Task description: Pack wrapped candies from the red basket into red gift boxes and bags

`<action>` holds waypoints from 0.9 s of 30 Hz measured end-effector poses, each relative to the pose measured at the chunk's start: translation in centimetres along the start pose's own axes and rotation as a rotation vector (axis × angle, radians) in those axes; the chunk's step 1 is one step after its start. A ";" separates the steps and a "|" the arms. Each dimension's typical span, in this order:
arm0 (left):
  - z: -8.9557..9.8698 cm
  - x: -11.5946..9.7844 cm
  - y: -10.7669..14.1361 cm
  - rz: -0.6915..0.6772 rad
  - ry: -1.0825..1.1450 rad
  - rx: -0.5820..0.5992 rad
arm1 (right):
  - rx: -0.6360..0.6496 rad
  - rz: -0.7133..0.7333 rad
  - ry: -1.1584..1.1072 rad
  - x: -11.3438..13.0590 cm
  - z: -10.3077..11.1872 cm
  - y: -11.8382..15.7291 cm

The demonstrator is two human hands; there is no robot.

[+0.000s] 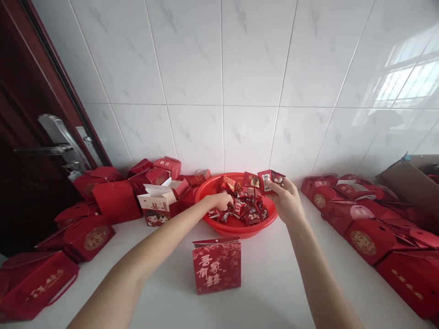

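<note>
A red plastic basket [236,230] with several wrapped candies [253,217] in it stands against the tiled wall. Over the left part of the candies is my left hand [222,201], its fingers closed and pointing down; what they pinch, if anything, is hidden. At the basket's right rim, my right hand [286,198] holds several red candy packets [266,181] fanned out above the candies. In front of the basket a red printed box [217,266] stands upright, its top slightly parted. Neither hand touches it.
Red gift boxes [92,240] crowd the left side, beside an open white-flapped box [157,208]. More red boxes [365,240] line the right side, with a brown cardboard box [404,183] behind them. A dark door with a metal handle [56,148] is at far left.
</note>
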State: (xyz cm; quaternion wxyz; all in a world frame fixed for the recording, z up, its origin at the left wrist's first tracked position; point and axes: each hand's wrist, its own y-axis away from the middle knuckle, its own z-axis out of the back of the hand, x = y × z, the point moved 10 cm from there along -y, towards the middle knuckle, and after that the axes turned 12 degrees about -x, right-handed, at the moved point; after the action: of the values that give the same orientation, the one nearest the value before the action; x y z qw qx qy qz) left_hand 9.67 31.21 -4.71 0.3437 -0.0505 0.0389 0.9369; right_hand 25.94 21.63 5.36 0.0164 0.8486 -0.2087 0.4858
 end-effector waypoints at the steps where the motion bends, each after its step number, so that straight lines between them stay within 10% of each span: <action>1: -0.3 0.2 -0.2 0.009 -0.018 0.010 | -0.002 -0.003 0.000 0.0 0.0 -0.1; 18: -1.2 0.9 -0.2 0.094 -0.124 0.081 | -0.011 0.025 0.006 0.8 0.3 -0.3; 27: 1.4 3.9 -0.1 0.230 -0.114 -0.091 | -0.030 0.018 0.012 1.1 0.8 -0.6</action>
State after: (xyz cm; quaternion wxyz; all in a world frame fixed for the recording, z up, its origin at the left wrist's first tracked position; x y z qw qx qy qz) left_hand 6.66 33.95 -3.80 0.2329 -0.0078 -0.0175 0.9723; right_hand 27.29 21.60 5.91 0.0259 0.8434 -0.2235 0.4879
